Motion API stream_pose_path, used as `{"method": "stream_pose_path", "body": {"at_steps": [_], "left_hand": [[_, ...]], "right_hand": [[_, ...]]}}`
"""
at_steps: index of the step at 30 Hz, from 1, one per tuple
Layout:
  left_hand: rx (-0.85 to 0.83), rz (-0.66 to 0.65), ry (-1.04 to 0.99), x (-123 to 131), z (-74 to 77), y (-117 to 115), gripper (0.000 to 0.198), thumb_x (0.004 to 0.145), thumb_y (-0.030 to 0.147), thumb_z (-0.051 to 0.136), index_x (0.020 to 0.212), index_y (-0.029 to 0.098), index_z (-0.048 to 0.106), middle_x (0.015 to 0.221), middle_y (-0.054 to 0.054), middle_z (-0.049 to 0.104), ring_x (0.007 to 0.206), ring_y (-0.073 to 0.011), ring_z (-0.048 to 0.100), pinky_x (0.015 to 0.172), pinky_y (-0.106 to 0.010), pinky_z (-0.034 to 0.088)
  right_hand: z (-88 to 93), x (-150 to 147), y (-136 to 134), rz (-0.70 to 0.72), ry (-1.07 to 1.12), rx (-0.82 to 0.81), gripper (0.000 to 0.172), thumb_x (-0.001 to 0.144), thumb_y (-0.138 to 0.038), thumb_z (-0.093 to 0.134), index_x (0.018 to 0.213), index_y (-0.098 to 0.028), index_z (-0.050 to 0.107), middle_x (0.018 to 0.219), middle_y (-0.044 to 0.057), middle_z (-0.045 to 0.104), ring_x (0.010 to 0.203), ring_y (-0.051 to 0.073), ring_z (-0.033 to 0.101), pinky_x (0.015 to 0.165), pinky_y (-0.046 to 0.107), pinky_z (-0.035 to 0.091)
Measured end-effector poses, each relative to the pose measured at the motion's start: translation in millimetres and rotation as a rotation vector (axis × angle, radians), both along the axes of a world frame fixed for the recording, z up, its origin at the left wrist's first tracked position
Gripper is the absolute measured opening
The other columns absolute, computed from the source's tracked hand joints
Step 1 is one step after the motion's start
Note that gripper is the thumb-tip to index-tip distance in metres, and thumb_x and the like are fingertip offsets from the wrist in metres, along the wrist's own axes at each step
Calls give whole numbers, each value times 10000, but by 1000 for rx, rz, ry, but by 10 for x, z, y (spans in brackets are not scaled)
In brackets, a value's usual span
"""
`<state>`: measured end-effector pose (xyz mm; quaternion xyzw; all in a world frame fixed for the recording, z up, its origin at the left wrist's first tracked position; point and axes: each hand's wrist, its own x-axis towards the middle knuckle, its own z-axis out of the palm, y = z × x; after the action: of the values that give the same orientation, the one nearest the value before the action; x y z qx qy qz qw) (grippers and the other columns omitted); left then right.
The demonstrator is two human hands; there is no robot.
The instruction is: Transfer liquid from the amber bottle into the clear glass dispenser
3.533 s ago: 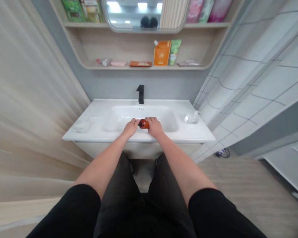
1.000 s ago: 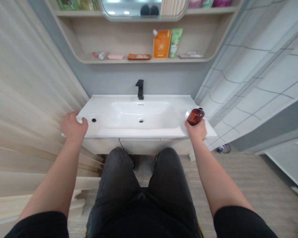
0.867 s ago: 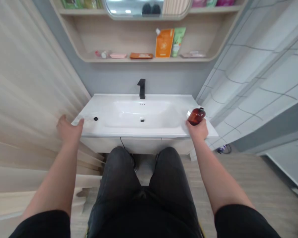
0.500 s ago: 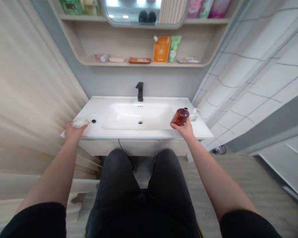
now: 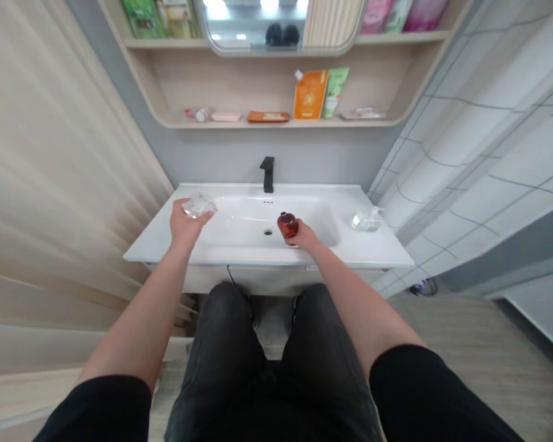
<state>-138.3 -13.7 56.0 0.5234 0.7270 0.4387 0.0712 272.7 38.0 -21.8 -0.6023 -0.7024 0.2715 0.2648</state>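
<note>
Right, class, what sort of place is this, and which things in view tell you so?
It looks like a bathroom or washroom: there is a white sink, a black tap at its back edge, and a mirror higher up.

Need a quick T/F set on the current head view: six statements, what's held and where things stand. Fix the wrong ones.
1. The right hand holds a reddish-brown translucent bottle; the left hand holds a clear, boxy container. True.
2. The bottle is left of that container. False: it is to the right.
3. A black, angular faucet stands behind the white, glossy basin. True.
4. The left hand grips the faucet. False: neither hand touches it.
5. A bright orange pouch and pale green tube stand side by side. True.
6. The pouch is right of the tube. False: left.
</note>
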Motion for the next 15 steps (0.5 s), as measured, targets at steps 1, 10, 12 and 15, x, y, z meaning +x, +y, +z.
{"method": "stream_pose_path", "body": {"at_steps": [1,10,12,15], "left_hand": [[53,-52,-70,160,-43,103,786,835,439,854,1512,260,496,1321,-92,751,1164,-267,764,991,-412,630],[26,-362,-178,1219,-562,597,718,765,423,961,1364,214,625,1260,-121,787,1148,-300,758,1021,-435,574],[4,-375,-134,1278,-645,634,704,765,461,957,1348,235,634,1278,-115,785,1188,-327,756,1043,-457,577],[-25,-398,-65,1276,-759,683,704,760,491,964,1338,246,643,1316,-118,782,1221,-341,751,1070,-466,571]], "right_hand": [[1,-8,-14,16,-53,2,710,678,-268,963,1299,-213,623,1240,88,802,1099,303,768,968,393,598],[19,-51,-147,27,-242,31,703,718,-204,945,1337,-228,613,1303,148,792,1192,363,759,987,405,574],[1,-54,-129,40,-243,22,685,730,-213,938,1334,-227,616,1322,161,788,1182,369,763,983,413,577],[-41,-44,-57,76,-220,-15,700,731,-214,936,1350,-239,611,1352,150,786,1183,356,770,974,399,580]]}}
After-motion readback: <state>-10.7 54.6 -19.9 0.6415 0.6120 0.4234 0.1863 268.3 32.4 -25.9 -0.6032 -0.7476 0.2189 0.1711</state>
